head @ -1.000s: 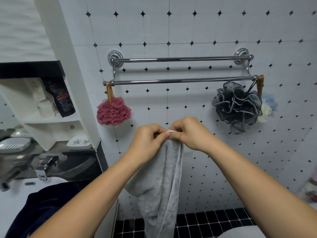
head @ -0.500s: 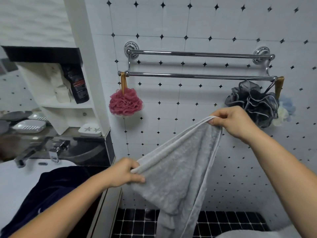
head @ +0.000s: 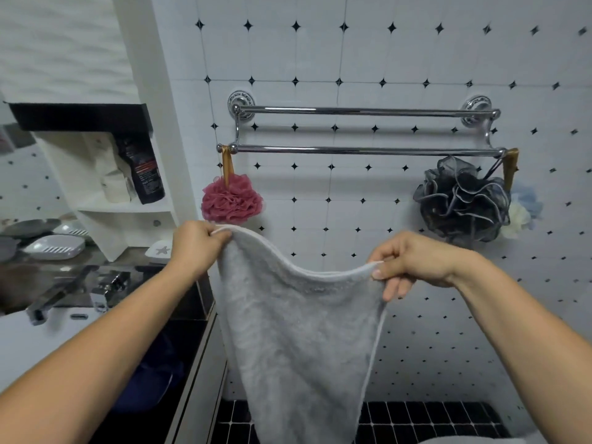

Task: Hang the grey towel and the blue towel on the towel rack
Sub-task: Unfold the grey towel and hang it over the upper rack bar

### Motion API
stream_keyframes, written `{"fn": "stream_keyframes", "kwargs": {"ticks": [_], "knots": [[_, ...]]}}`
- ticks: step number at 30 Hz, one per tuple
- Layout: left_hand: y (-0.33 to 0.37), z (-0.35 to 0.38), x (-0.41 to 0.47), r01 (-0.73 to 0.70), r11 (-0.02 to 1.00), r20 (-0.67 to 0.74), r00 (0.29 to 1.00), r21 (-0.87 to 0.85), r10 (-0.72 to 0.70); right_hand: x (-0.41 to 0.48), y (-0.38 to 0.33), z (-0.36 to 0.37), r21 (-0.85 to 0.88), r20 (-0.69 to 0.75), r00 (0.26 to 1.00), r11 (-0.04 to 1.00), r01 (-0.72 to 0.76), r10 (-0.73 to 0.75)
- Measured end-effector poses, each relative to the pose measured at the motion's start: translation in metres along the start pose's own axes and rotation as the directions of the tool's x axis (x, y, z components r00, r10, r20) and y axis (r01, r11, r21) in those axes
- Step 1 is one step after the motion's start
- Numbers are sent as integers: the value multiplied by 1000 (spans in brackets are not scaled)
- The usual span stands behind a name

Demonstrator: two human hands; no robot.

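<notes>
Tiled wall: I am looking at a white tiled wall [head: 416,43] with small black diamonds. It is filling the view behind everything else.
Towel rack: The towel rack [head: 365,151] is running across the wall on two chrome bars, one above the other. Both bars are showing bare metal from end to end, with no towel on either.
Grey towel: The grey towel [head: 298,331] is hanging in the air in front of the wall and below the rack, clear of both bars. Its top edge is sagging between the two hands and the rest is trailing down out of frame.
Blue towel: A dark blue cloth, which I am taking for the blue towel [head: 157,373], is lying low on the left by the basin, partly behind the left forearm. No hand is touching it.
Left hand: The left hand [head: 195,248] is gripping one top corner of the grey towel with its fingers curled round the hem.
Right hand: The right hand [head: 413,261] is pinching the other corner between thumb and fingers.
Puffs: A pink puff [head: 232,198] and a dark grey puff [head: 461,203] are dangling from the ends of the lower bar.
Progress: I am judging neither towel hung yet. The grey one is spread and facing the rack, and the blue one is waiting its turn.
</notes>
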State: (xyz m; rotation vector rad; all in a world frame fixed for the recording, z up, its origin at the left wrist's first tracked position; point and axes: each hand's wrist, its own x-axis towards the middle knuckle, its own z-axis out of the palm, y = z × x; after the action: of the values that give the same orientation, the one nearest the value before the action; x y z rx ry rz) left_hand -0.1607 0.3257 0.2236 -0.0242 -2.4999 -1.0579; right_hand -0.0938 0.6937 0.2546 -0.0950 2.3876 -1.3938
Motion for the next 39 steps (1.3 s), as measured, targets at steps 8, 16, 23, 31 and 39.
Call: {"fn": "stream_keyframes", "kwargs": {"ticks": [8, 16, 23, 31, 39], "knots": [[35, -2, 17, -201, 963, -7, 979, 179, 205, 6, 7, 14, 59, 57, 998, 998, 20, -23], [46, -23, 8, -343, 817, 156, 939, 463, 306, 31, 31, -3, 244, -715, 692, 964, 106, 105], [62, -29, -39, -524, 822, 882, 467, 224, 58, 36, 59, -24, 142, -682, 729, 988, 55, 57], [30, -11, 11, -284, 775, 278, 949, 565, 146, 10, 61, -35, 170, -135, 987, 984, -60, 83], [72, 14, 13, -249, 912, 67, 968, 325, 240, 39, 64, -60, 250, -574, 809, 968, 27, 126]]}}
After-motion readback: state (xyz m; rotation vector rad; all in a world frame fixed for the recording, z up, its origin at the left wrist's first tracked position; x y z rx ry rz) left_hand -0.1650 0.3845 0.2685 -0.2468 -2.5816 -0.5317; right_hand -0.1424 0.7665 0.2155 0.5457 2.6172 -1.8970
